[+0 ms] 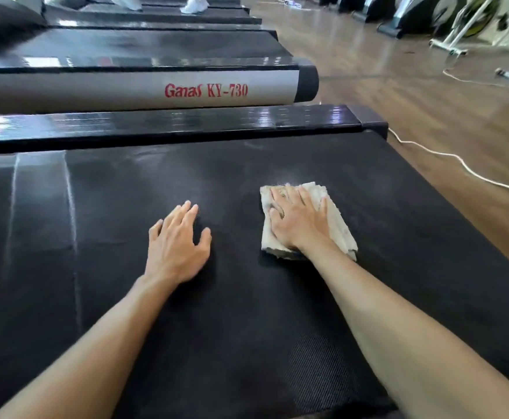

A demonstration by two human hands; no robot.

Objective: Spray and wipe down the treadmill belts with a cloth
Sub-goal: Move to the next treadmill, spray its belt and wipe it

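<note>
A black treadmill belt (217, 313) fills the lower part of the head view. A folded beige cloth (339, 225) lies on the belt right of centre. My right hand (298, 220) presses flat on the cloth with fingers spread and straight. My left hand (177, 246) rests palm down on the bare belt to the left of the cloth, fingers straight and slightly spread. No spray bottle is in view.
A glossy black side rail (168, 124) borders the belt's far side. Beyond it stands a grey treadmill marked Ganas KY-730 (206, 90) and more treadmills, with a person's white shoes (194, 6) on one. A white cable (465, 167) crosses the wooden floor (428, 110); exercise bikes stand at far right.
</note>
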